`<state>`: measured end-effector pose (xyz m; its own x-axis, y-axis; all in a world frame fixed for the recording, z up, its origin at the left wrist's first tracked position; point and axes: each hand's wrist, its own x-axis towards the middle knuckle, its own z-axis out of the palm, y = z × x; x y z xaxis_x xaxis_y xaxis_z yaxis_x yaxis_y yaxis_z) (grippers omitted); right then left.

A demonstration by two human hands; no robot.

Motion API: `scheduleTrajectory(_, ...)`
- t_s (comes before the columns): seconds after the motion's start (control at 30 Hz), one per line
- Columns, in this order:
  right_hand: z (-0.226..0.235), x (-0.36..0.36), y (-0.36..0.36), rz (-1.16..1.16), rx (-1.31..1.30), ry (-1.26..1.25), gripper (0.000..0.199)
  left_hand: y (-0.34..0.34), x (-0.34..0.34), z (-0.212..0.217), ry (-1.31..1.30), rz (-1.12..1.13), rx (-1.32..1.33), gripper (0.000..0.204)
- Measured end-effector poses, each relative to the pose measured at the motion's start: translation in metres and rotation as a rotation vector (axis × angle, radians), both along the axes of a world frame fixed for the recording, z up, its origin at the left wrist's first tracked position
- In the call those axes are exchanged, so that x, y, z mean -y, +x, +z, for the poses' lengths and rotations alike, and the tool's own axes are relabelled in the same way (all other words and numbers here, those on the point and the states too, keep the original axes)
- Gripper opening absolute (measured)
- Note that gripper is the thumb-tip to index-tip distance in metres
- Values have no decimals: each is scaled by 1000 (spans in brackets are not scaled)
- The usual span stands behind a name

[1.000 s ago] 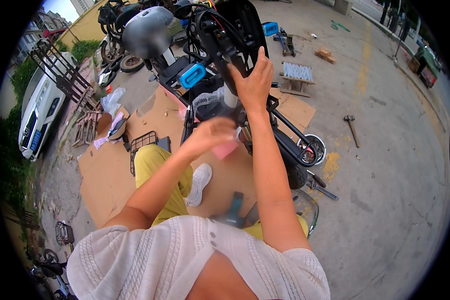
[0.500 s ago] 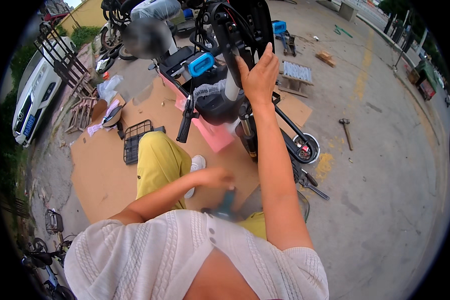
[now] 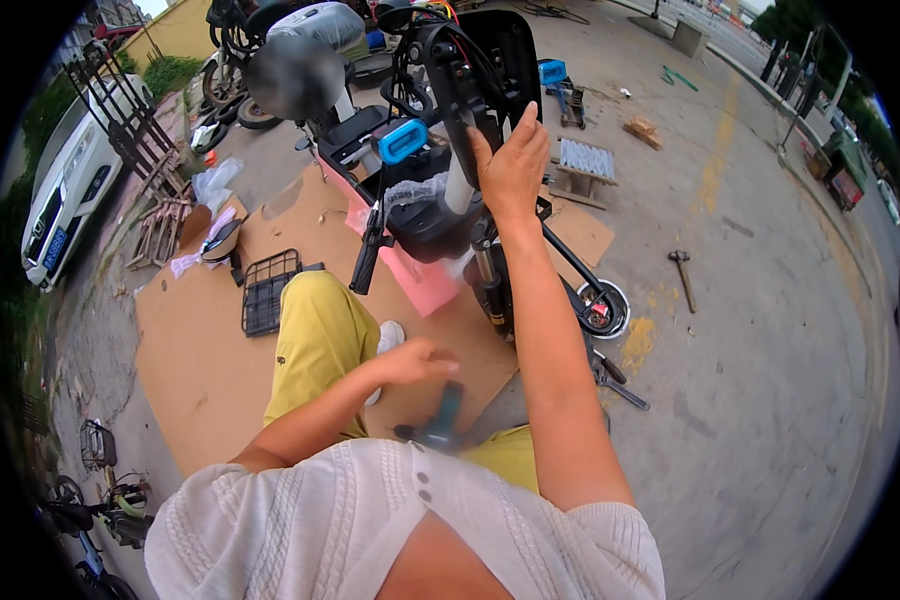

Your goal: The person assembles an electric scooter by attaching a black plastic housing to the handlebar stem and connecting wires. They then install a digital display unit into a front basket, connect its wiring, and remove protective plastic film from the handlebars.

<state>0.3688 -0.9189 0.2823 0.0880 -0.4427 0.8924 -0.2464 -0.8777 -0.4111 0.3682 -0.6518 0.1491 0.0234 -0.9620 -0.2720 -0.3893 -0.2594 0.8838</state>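
My right hand (image 3: 510, 165) is raised and grips the black front column of an electric scooter (image 3: 440, 215) that stands in front of me on a sheet of cardboard (image 3: 200, 350). Down by my knees, my left hand (image 3: 415, 362) hovers with fingers apart just above a dark teal power tool (image 3: 438, 420) lying on the cardboard. It touches nothing that I can see. A blue grip (image 3: 402, 140) sticks out on the scooter's left side. The scooter's front wheel (image 3: 605, 308) rests on the concrete.
A black wire basket (image 3: 268, 290) lies on the cardboard at left. A hammer (image 3: 682, 275) and loose tools (image 3: 610, 375) lie on the concrete at right. More scooters (image 3: 290, 60) stand behind; a white car (image 3: 65, 190) is parked far left. A small bicycle (image 3: 100, 480) is at lower left.
My left hand came down from the scooter's front to just above the power tool by my knees. My right hand stayed on the scooter's column.
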Motion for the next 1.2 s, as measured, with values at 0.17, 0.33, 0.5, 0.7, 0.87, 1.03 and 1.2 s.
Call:
scheduleTrajectory(0.17,-2,0,2,22,-14,69,89,3,-4,37,-101,97,-166,33)
scheduleTrajectory(0.33,-2,3,0,40,-29,66,88,5,-8,74,-235,151,-391,32)
scheduleTrajectory(0.5,2,-4,-1,22,-36,24,86,43,-9,93,-540,273,-651,35)
scheduleTrajectory(0.7,1,-1,-4,45,-60,45,84,127,29,156,-864,467,-664,30)
scheduleTrajectory(0.87,2,-4,-2,77,-116,103,83,195,83,209,-742,530,-444,34)
scheduleTrajectory(1.03,6,-4,-3,61,-140,94,81,249,163,226,-817,654,151,58)
scheduleTrajectory(1.2,11,-10,-8,39,-229,196,79,277,214,253,-815,316,-71,67)
